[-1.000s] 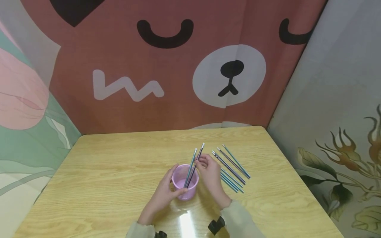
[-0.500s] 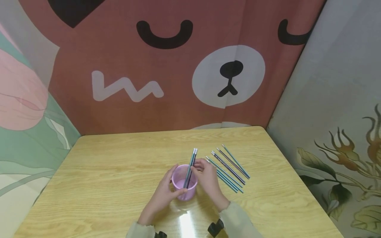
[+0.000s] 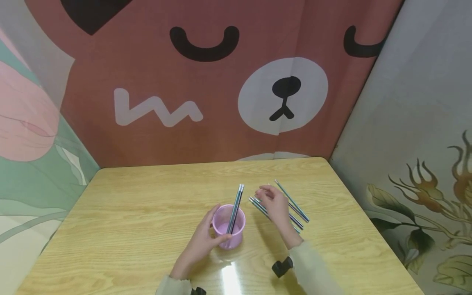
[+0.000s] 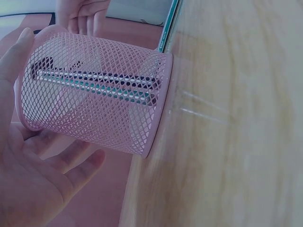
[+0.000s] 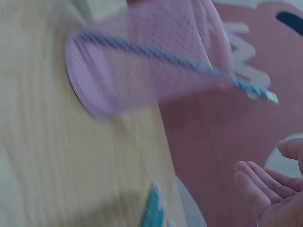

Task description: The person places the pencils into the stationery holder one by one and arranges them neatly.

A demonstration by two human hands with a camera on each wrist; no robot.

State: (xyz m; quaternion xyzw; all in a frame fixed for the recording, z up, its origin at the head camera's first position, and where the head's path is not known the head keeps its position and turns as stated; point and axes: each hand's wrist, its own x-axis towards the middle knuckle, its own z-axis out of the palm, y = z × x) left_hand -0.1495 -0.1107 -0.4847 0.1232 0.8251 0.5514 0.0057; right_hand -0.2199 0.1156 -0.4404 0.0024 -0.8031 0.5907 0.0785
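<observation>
A pink mesh pen cup [image 3: 236, 241] stands upright on the table, and my left hand [image 3: 200, 241] grips its side, thumb at the near rim. Two pencils [image 3: 236, 207], one teal and one dark, lean inside with their white ends up; through the mesh in the left wrist view the pencils [image 4: 99, 85] lie side by side. My right hand [image 3: 277, 207] hovers over the loose pencils [image 3: 259, 206] right of the cup, fingers loosely bent around nothing. In the right wrist view, the hand [image 5: 274, 194] is apart from the blurred cup [image 5: 175, 47].
More pencils, including a teal pencil [image 3: 291, 199], lie slanted on the wooden table [image 3: 129, 217], partly hidden beneath the right hand. A curtain [image 3: 155, 143] with a bear's face rises behind the table's far edge. A flowered curtain [image 3: 368, 172] borders the right side.
My right hand has lowered the dark pencil against the teal one in the cup, let go, and moved right over the loose pencils. The left hand has stayed on the cup.
</observation>
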